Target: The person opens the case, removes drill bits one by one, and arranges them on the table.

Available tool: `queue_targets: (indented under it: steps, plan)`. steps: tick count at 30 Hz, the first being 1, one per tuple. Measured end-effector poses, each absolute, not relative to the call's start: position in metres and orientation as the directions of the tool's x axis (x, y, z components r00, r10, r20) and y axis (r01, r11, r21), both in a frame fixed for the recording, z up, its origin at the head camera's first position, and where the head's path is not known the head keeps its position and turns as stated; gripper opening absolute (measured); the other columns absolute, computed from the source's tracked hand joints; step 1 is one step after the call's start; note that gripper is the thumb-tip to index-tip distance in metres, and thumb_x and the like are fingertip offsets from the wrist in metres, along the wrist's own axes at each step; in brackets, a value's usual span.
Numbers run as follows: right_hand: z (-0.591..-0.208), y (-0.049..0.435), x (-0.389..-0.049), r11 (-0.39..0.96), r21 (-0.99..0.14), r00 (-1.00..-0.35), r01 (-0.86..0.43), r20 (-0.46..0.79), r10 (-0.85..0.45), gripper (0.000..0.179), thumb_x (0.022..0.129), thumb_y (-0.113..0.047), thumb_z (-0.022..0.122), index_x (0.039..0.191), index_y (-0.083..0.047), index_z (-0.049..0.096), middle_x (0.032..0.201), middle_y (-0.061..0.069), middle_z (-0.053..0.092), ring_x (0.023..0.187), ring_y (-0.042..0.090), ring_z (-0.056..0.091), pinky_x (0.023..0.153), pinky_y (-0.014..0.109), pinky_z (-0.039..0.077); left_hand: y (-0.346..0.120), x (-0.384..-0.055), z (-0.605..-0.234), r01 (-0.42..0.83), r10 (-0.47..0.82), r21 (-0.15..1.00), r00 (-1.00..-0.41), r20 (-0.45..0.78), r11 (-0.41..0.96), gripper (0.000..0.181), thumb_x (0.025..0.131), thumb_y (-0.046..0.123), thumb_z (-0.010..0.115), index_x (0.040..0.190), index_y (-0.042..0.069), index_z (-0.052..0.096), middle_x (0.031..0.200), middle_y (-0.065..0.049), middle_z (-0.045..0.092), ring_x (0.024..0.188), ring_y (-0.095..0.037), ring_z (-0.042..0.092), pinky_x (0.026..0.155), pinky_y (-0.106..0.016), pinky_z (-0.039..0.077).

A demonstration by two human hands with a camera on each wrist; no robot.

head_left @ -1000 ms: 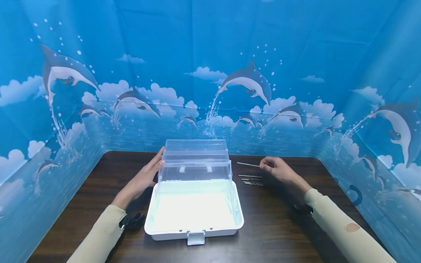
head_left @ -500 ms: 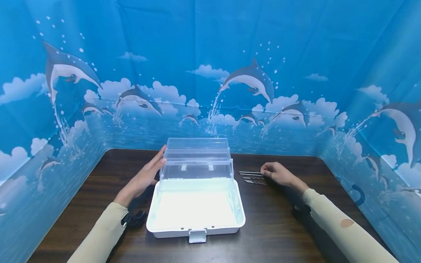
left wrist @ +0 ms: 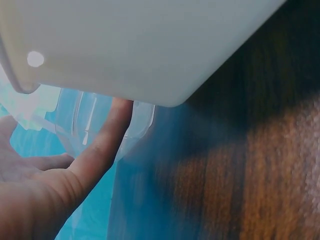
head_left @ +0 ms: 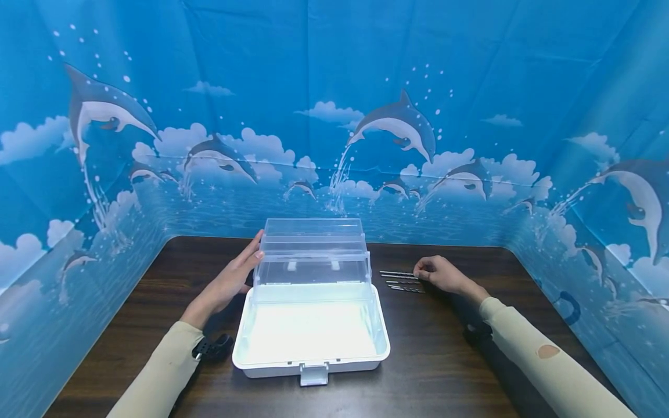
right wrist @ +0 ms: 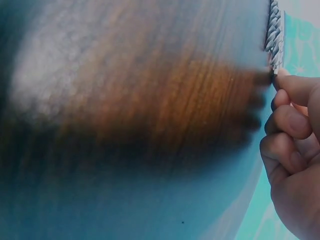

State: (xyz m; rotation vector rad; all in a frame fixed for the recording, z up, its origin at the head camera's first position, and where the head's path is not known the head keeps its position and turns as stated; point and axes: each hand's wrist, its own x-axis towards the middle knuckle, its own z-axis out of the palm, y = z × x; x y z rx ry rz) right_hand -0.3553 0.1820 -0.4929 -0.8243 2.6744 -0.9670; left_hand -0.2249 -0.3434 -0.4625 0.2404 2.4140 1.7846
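Observation:
A white storage box [head_left: 310,369] stands on the table with its clear lid [head_left: 313,270] raised. My left hand [head_left: 230,284] lies along the lid's left side, fingers extended and touching its edge. In the left wrist view, one straight finger of my left hand [left wrist: 97,150] reaches past the box's corner. Right of the box, several thin metal drill bits [head_left: 399,283] lie side by side. My right hand [head_left: 441,274] pinches the right end of the farthest drill bit [head_left: 394,272], close beside the others. Spiral flutes of a drill bit [right wrist: 274,30] show at the fingertips in the right wrist view.
The dark wood table [head_left: 418,360] ends at a blue dolphin-print curtain [head_left: 334,116], which surrounds it at the back and both sides. A latch [head_left: 313,374] hangs from the box's front. Black straps [head_left: 211,348] sit at the wrists.
My right hand has brought its drill bit from behind the row toward me, down next to the others. The left hand stays at the lid, and the head view has shifted slightly.

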Motion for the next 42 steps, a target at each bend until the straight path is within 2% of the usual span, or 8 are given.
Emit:
queue_targets:
  steps: [6,13,28,37,42]
  plan:
    - [-0.493,0.181,-0.355,0.657,-0.663,-0.865,-0.359,-0.029,-0.502,0.009,0.101,-0.010,0.066,0.097,-0.006,0.073,0.082,0.003,0.063,0.071,0.020,0.054,0.062,0.033,0.044,-0.345,-0.226,-0.464,0.053,0.205,0.954,-0.979,-0.009,0.293,0.059,0.110,0.051,0.035,0.158,0.055,0.003,0.170,-0.004,-0.003,0.149,-0.051,0.011,0.089,-0.075,0.044]
    - [-0.495,0.179,-0.353,0.676,-0.668,-0.890,-0.313,-0.042,-0.453,0.010,0.099,-0.008,0.065,0.096,-0.008,0.074,0.085,0.003,0.065,0.076,0.022,0.056,0.068,0.035,0.046,-0.347,-0.227,-0.464,0.061,0.211,0.952,-0.977,-0.003,0.299,0.061,0.109,0.052,0.036,0.159,0.053,0.002,0.170,-0.004,-0.003,0.149,-0.052,0.010,0.088,-0.075,0.044]
    - [-0.496,0.179,-0.350,0.662,-0.681,-0.891,-0.313,-0.031,-0.453,0.007,0.099,-0.009,0.067,0.097,-0.007,0.074,0.084,0.004,0.065,0.078,0.024,0.058,0.073,0.039,0.047,-0.346,-0.228,-0.466,0.066,0.202,0.949,-0.979,0.002,0.307,0.059,0.110,0.051,0.036,0.159,0.055,0.003,0.170,-0.002,-0.002,0.148,-0.052,0.013,0.087,-0.075,0.044]
    - [-0.495,0.184,-0.351,0.645,-0.692,-0.890,-0.325,-0.005,-0.455,0.006,0.098,-0.013,0.071,0.099,-0.007,0.074,0.083,0.004,0.064,0.077,0.024,0.057,0.071,0.038,0.047,-0.344,-0.225,-0.464,0.080,0.202,0.944,-0.979,0.015,0.319,0.061,0.110,0.051,0.036,0.161,0.051,0.002,0.170,-0.002,-0.003,0.148,-0.053,0.014,0.087,-0.077,0.043]
    - [-0.485,0.186,-0.352,0.624,-0.701,-0.882,-0.345,0.016,-0.470,0.007,0.098,-0.013,0.071,0.101,-0.006,0.073,0.085,0.006,0.064,0.078,0.026,0.057,0.070,0.038,0.048,-0.345,-0.225,-0.464,0.076,0.199,0.944,-0.980,0.011,0.322,0.060,0.110,0.051,0.036,0.159,0.054,0.003,0.170,-0.002,-0.001,0.148,-0.051,0.014,0.088,-0.076,0.043]
